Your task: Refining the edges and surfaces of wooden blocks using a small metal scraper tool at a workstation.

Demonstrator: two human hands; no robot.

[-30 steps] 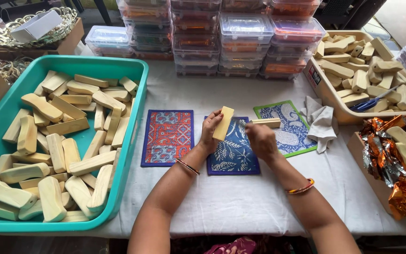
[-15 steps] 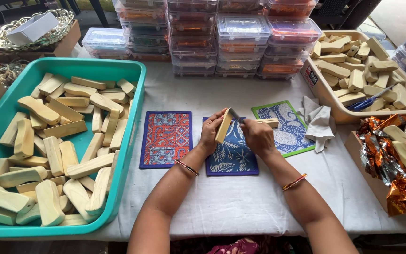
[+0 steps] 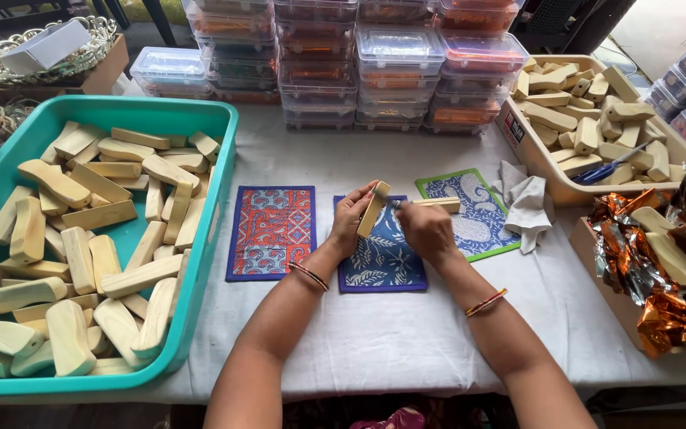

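Note:
My left hand (image 3: 350,224) holds a pale wooden block (image 3: 375,208) tilted upright above a blue leaf-patterned mat (image 3: 380,262). My right hand (image 3: 426,230) grips a thin tool with a pale wooden handle (image 3: 437,204); its tip touches the block's upper end. Both hands hover over the middle of the white-covered table (image 3: 391,334). A red and blue patterned mat (image 3: 271,230) lies to the left, and a green-edged blue mat (image 3: 470,213) to the right.
A teal tray (image 3: 200,238) full of wooden blocks fills the left. A beige tub (image 3: 533,163) with more blocks stands at the back right. Stacked clear lidded boxes (image 3: 395,63) line the back. A white cloth (image 3: 526,202) and orange foil wrappers (image 3: 660,310) lie right.
The block has tilted more upright in my left hand, and both hands have shifted slightly. The tool stays against the block's top.

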